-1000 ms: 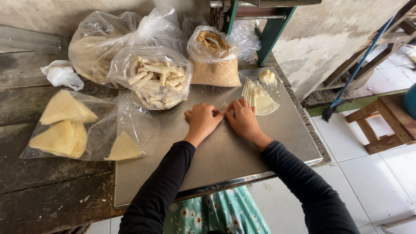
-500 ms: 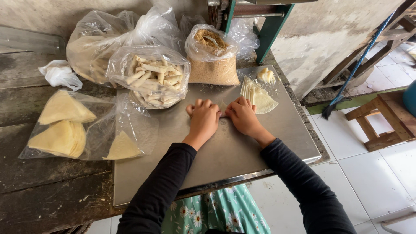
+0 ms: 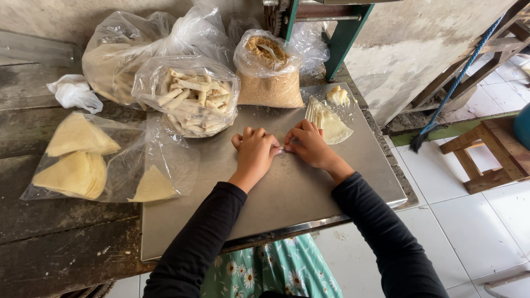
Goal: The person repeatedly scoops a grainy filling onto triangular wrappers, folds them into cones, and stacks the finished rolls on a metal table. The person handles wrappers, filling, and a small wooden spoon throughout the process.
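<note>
Under both hands' fingers (image 3: 274, 144), wrapper (image 3: 280, 149).

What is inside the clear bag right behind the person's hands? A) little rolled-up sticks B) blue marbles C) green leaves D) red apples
A: the clear bag just behind the left hand and right hand is full of pale, thin rolled sticks piled together.

A steel sheet (image 3: 287, 193) covers the wooden tabletop (image 3: 49, 232). On the sheet: crumb bag (image 3: 269, 72) at rear, rolled-pastry bag (image 3: 190, 96) left of it, wrapper stack (image 3: 329, 121) right.
</note>
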